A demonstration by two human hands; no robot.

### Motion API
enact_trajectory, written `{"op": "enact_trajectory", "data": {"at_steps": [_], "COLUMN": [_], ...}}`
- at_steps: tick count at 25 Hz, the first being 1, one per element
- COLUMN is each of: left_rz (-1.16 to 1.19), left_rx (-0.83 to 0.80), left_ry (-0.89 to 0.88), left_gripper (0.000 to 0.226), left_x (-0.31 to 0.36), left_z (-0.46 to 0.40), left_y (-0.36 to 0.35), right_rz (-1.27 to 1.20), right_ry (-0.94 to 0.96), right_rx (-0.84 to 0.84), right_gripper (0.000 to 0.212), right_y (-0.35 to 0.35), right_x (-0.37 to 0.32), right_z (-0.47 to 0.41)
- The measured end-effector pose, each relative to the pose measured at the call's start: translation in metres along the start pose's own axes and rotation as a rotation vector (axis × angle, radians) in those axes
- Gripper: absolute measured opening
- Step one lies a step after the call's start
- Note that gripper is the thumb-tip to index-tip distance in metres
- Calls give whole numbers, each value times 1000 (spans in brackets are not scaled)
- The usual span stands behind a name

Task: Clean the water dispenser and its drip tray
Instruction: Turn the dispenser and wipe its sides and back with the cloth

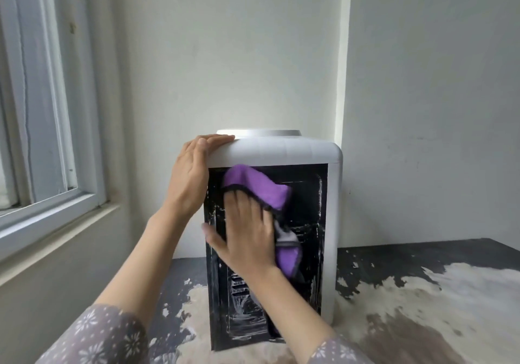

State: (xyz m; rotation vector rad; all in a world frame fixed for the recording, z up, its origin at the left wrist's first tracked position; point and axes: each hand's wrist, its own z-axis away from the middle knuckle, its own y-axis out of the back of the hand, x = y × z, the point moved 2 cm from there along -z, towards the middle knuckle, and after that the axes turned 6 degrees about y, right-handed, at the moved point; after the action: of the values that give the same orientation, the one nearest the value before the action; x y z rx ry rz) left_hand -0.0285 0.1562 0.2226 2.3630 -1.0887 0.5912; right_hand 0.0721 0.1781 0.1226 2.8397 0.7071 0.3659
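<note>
A white tabletop water dispenser (298,149) stands on the table with its black panel (309,251) turned toward me; the panel is streaked with white smears. My left hand (191,178) rests flat on the dispenser's upper left corner, fingers straight over the top edge. My right hand (247,234) presses a purple cloth (253,186) with a dark hem against the black panel, fingers spread and flat. The cloth hangs down to the right of that hand. No drip tray is visible.
The table (422,293) has a dark top with worn, peeling pale patches. White walls stand close behind and to the right of the dispenser. A window with a white frame (56,138) and a sill is at the left.
</note>
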Motion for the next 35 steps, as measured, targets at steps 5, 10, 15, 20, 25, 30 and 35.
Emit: {"op": "enact_trajectory", "data": {"at_steps": [5, 10, 15, 20, 25, 30, 35], "left_rz": [184, 185, 192, 301, 488, 676, 731], "left_rx": [-85, -87, -103, -103, -79, -84, -60], "left_ry": [93, 84, 38, 6, 44, 199, 297], "left_gripper": [66, 67, 65, 64, 59, 62, 66], "left_x": [-4, -8, -12, -17, -21, -52, -61], "left_z": [-4, -5, 0, 2, 4, 48, 63], "left_y": [6, 8, 7, 3, 1, -30, -44], "right_rz": [-79, 27, 61, -225, -230, -200, -175], "right_ry": [292, 111, -69, -70, 180, 142, 401], "right_rx": [130, 26, 43, 176, 77, 71, 4], "right_gripper": [42, 45, 39, 27, 31, 52, 41], "right_y": [2, 15, 24, 16, 8, 6, -2], "right_x": [11, 74, 113, 73, 45, 43, 44], "right_z": [-3, 18, 46, 14, 6, -22, -4]}}
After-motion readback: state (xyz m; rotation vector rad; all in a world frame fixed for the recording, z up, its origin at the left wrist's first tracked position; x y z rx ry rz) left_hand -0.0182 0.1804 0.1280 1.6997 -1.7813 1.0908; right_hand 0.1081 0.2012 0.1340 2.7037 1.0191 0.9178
